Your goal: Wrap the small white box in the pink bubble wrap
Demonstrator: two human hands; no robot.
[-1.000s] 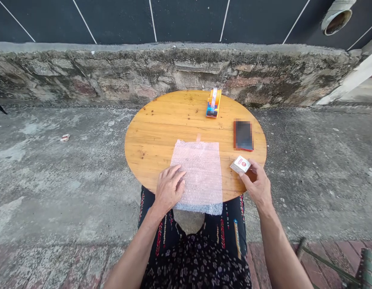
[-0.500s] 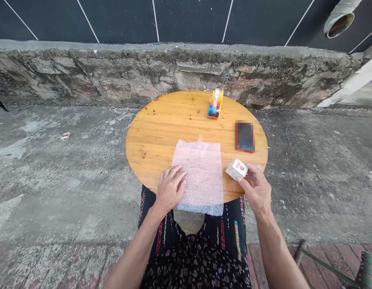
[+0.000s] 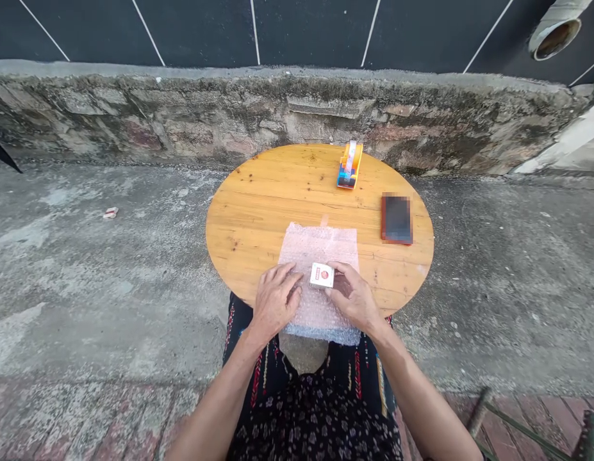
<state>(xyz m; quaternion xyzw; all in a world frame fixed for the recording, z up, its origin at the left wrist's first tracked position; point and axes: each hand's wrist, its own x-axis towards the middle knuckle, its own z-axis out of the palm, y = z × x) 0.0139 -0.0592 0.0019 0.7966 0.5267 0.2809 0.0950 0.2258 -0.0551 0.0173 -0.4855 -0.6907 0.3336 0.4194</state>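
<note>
A small white box (image 3: 321, 275) with red print is over the middle of a pinkish bubble wrap sheet (image 3: 320, 243). My right hand (image 3: 354, 298) grips the box by its right side, between thumb and fingers. Whether the box rests on the wrap or hangs just above it, I cannot tell. My left hand (image 3: 277, 298) lies on the left edge of the sheet, fingers stretched out and holding nothing. The near end of the wrap hangs over the front edge of the round wooden table (image 3: 258, 205).
At the back of the table stands an orange and blue tape dispenser (image 3: 349, 166) with a roll on it. A dark, blurred-out flat object (image 3: 397, 219) with a red edge lies on the right. Behind the table runs a low stone wall (image 3: 181, 121).
My right hand has carried the white box leftward from the table's right side to over the bubble wrap. My left hand has stayed on the sheet's left edge. The view has shifted slightly.
</note>
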